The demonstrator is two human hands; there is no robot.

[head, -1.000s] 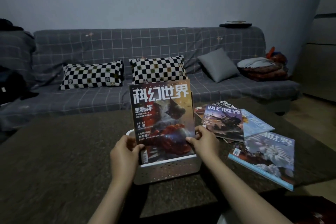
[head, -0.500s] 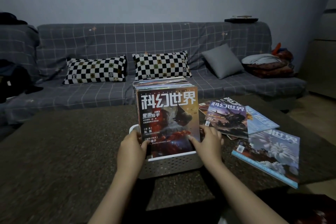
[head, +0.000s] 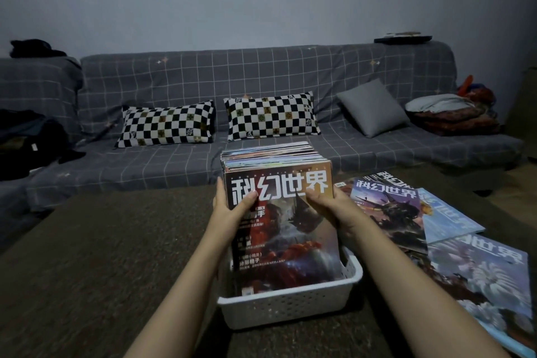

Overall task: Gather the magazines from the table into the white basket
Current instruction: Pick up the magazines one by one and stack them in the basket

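Both hands grip the front magazine of an upright stack standing in the white basket. Left hand: thumb laid across the cover's upper left, fingers wrapped behind the left edge. Right hand: thumb on the cover's upper right, fingers curled around the right edge. Each hand pinches the cover between thumb and fingers.

Basket count: one, perforated, resting on the dark table. The number of magazines in the stack cannot be told; only their top edges show.

Loose magazines on the table, right of the basket, overlapping one another: four discernible, namely a dark-cover issue, one mostly hidden behind it, a light-blue issue and a flower-cover issue.

Behind the table stands one grey checked sofa carrying two chequered cushions and one grey cushion.
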